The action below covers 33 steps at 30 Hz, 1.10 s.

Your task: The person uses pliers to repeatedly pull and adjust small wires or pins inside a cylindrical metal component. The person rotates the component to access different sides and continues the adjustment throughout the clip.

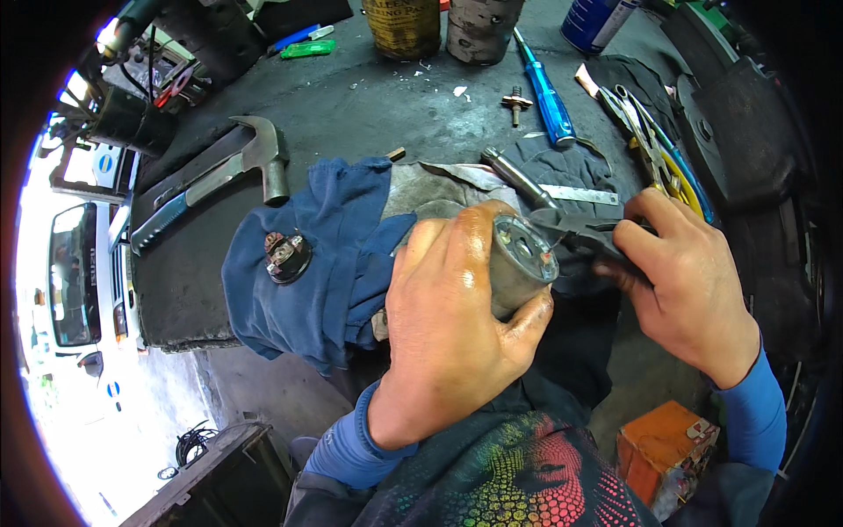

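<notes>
Work in the head view looks partway along. At centre frame, the left hand (448, 307) is wrapped around a grey cylinder (520, 288), its end face turned right. Right of centre, the right hand (689, 277) grips pliers (587, 231), their nose at that face; whether they bite anything, I cannot tell. Already apart from the cylinder are a black round part (287, 257) on the blue cloth (327, 206), left of centre, and a bolt (516, 107) at upper centre. Copper-coloured bits remain on the end face, seemingly unfinished.
</notes>
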Available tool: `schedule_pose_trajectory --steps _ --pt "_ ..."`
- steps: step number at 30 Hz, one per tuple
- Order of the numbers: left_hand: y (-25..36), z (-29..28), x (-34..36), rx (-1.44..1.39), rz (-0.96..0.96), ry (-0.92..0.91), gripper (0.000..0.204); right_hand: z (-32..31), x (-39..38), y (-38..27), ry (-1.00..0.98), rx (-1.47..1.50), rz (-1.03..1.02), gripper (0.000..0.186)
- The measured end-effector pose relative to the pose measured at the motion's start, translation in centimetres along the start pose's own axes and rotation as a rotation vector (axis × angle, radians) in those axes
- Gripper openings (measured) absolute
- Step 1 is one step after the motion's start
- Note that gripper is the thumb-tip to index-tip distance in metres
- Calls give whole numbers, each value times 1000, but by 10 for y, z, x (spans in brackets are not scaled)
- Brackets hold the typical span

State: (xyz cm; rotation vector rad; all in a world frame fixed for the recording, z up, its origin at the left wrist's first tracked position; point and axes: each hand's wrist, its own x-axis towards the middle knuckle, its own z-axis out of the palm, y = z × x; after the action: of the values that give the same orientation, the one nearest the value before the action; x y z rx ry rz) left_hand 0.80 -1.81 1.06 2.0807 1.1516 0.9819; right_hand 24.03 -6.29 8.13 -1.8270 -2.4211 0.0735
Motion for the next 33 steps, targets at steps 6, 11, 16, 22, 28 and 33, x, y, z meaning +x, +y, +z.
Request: schedule_pose_trajectory --steps 6,11,16,22,28,33 --pt "3 0 0 25 -12 -8 59 -3 -1 -13 25 -179 3 31" --pt "2 1 2 42 16 19 59 2 -1 -21 96 -315 4 31" --pt "5 3 2 60 12 20 58 3 -1 -22 102 -375 -21 30" --pt "6 7 2 88 19 48 59 11 -3 -14 41 -300 -37 12" --pt "8 7 0 109 20 50 61 21 2 -15 207 -238 9 19" --pt "11 10 1 106 41 61 62 30 3 -2 158 -279 0 19"
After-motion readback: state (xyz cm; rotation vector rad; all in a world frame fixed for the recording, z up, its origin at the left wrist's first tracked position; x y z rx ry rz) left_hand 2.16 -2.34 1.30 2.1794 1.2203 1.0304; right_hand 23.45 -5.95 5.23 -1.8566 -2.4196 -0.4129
